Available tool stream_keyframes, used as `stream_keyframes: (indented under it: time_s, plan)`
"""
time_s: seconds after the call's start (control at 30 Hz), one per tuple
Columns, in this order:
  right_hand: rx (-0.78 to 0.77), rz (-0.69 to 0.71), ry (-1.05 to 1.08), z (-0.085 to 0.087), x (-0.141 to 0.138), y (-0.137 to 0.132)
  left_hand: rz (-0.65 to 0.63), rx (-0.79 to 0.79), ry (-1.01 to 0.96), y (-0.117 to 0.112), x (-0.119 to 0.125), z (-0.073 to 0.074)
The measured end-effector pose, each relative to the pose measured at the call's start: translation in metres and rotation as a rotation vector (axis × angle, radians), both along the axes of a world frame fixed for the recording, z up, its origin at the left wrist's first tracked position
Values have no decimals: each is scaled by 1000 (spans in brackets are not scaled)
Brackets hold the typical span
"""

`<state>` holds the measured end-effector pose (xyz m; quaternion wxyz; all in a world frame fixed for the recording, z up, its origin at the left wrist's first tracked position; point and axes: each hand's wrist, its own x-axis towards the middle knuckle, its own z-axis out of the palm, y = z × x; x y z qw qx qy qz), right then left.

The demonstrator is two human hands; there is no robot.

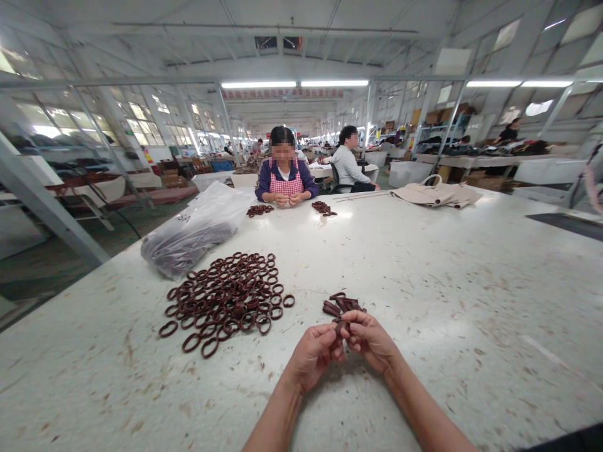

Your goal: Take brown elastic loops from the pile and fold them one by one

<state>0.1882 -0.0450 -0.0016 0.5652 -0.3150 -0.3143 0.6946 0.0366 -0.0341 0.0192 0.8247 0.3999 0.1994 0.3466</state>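
Note:
Both of my hands meet over the near part of the white table (424, 282). My left hand (315, 353) and my right hand (368, 339) are closed in a pinch on one small dark brown loop (340, 327) held between their fingertips. Just beyond them lies a small stack of flattened brown loops (343, 306). To the left spreads a large pile of several round brown loops (225, 299).
A clear plastic bag (195, 229) of dark loops lies at the left. Across the table sits a person in a pink checked apron (285, 180) with two small loop piles (259, 209) (323, 207). A beige bag (436, 192) lies far right.

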Motion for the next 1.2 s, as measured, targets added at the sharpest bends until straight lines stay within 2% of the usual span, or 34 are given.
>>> stream_keyframes:
  time_s: [0.2,0.43,0.53,0.6,0.67,0.73,0.8,0.93,1.1,1.2]
  plan:
    - [-1,-38,-113,0,-1,2,230,162,212,4,4,-7]
    - [35,-3,-229,-7,-3,5,315,167,330,9,6,-17]
    - [76,-47,-376,-9,-8,8,393,335,452,12,8,-19]
    - [136,-186,-589,-8,-12,10,517,534,646,12,11,-20]
    - [248,-415,-853,-6,-17,10,654,728,872,9,16,-19]
    - [368,-630,-1067,-2,-20,9,736,872,1027,7,22,-18]
    - [438,-733,-1177,0,-21,8,760,961,1100,5,27,-17]
    - [477,-729,-1214,0,-21,6,778,1019,1120,2,32,-20]
    - [504,-684,-1259,-4,-23,2,656,963,1092,-4,28,-21]
    - [524,-604,-1238,-4,-25,0,658,890,1110,-3,19,-19]
